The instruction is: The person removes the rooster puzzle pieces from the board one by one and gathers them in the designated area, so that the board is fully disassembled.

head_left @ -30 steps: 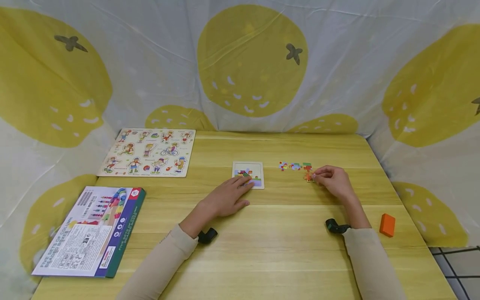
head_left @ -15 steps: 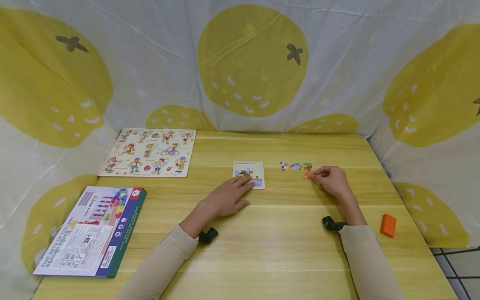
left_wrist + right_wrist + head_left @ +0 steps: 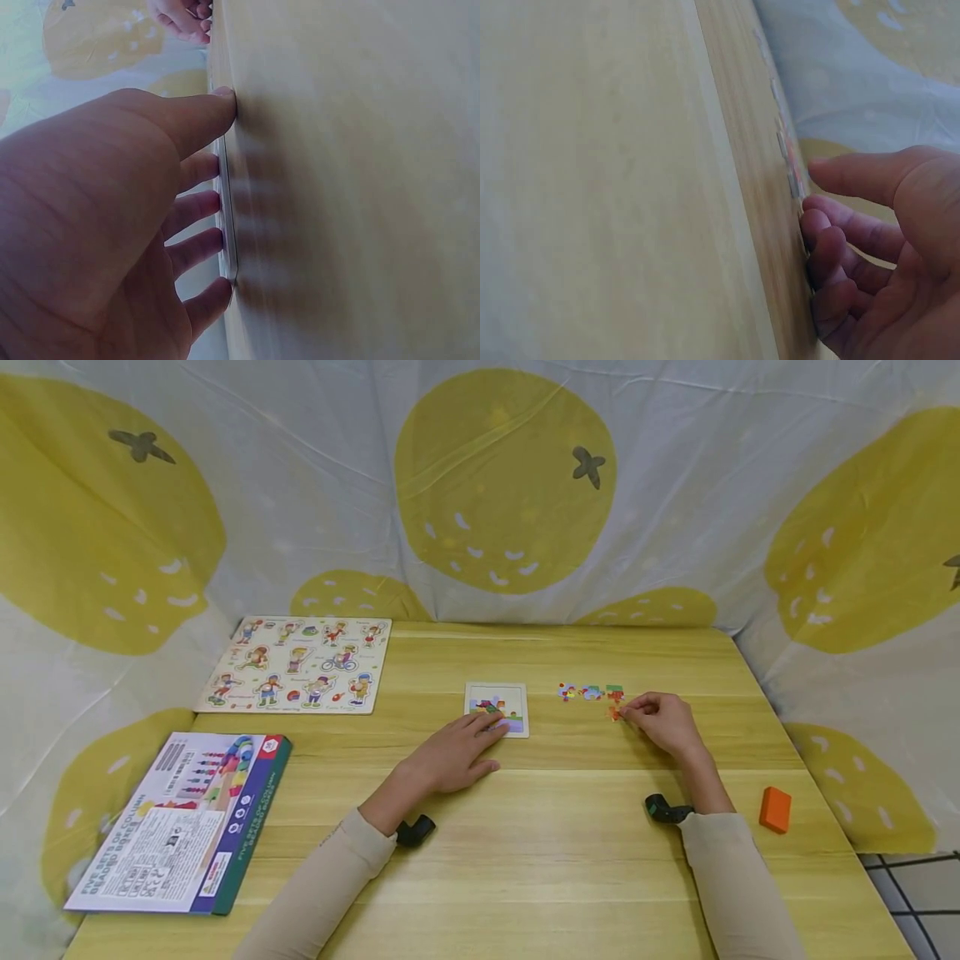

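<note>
Orange, 1 puzzle piece [image 3: 614, 713] lies at the curled fingers of the right hand [image 3: 663, 718]; a pinch is unclear. 3 pieces [image 3: 592, 692] lie beyond. Straight fingers of the left hand [image 3: 453, 752] rest on the puzzle board [image 3: 517, 692].

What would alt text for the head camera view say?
A person's left hand rests on a small, partly filled puzzle tray while the right hand touches an orange puzzle piece beside other pieces on a wooden table. A picture board and box lie at left, an orange block at right.
</note>
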`<state>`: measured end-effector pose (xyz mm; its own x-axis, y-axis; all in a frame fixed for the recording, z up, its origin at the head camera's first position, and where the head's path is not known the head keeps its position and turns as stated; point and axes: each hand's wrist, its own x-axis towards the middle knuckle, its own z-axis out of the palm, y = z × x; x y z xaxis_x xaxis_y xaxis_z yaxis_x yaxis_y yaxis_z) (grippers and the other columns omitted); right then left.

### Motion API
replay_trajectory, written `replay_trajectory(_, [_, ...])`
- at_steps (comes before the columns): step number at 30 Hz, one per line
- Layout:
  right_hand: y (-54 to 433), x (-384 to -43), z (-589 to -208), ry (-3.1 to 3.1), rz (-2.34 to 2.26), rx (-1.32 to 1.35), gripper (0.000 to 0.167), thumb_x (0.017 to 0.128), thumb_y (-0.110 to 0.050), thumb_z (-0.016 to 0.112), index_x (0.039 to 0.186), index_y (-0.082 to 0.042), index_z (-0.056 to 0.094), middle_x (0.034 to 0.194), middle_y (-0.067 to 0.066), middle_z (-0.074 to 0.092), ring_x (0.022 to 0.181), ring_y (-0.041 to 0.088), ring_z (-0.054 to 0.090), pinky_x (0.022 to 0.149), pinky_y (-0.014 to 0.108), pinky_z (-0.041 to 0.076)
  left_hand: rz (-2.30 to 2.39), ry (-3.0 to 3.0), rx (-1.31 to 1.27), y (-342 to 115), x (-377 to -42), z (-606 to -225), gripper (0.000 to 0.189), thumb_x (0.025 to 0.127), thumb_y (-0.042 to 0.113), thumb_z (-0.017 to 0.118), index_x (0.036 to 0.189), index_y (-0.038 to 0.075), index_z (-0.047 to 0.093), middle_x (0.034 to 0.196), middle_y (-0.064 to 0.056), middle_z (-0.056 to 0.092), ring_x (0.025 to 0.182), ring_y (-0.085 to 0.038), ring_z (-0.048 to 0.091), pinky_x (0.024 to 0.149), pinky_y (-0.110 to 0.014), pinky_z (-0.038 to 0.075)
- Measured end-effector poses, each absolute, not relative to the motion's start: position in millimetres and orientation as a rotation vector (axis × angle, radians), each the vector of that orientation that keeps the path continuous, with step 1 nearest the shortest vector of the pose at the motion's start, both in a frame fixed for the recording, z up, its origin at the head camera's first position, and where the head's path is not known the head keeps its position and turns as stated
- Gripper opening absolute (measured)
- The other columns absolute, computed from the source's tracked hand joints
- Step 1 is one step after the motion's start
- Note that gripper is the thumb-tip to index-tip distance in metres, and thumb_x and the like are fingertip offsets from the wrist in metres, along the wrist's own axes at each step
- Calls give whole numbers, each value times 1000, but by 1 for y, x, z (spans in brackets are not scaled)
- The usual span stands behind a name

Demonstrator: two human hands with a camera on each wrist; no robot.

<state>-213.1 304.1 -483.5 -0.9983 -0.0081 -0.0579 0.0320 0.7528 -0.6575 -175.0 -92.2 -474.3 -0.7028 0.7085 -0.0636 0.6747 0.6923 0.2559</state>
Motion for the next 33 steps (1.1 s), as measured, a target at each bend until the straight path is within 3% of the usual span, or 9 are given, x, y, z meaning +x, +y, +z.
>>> replay_trajectory(11, [297,-213,-480,2912,-1149,-16,30,102,-30,65,114,-3,74,104,16,72,89,22,61,76,30,48,353,2751,1109,-95,-175,-476,67,108,43,51,164,13,30,171,-11,26,158,-34,25,128,-50,24])
replay_trajectory(20, [271,-218,-470,2877,-1295,-89,29,101,-26,67,119,-4,72,107,15,72,90,25,67,72,22,53,369,2757,1014,-106,-173,-476,66,109,49,45,165,19,28,173,-13,16,160,-32,17,129,-52,20])
replay_trajectory(28, [232,-223,-459,2767,-1421,-205,34,100,-20,68,128,-1,69,115,18,71,104,33,67,80,30,55,387,2740,998,-112,-171,-473,65,109,49,44,163,16,33,172,-14,20,160,-32,20,129,-53,21])
replay_trajectory(33, [208,-227,-461,2718,-1427,-278,37,99,-24,71,129,-2,69,119,15,72,103,32,66,84,32,55,385,2733,991,-112,-172,-473,64,109,49,43,163,16,33,172,-14,21,159,-32,21,129,-54,20])
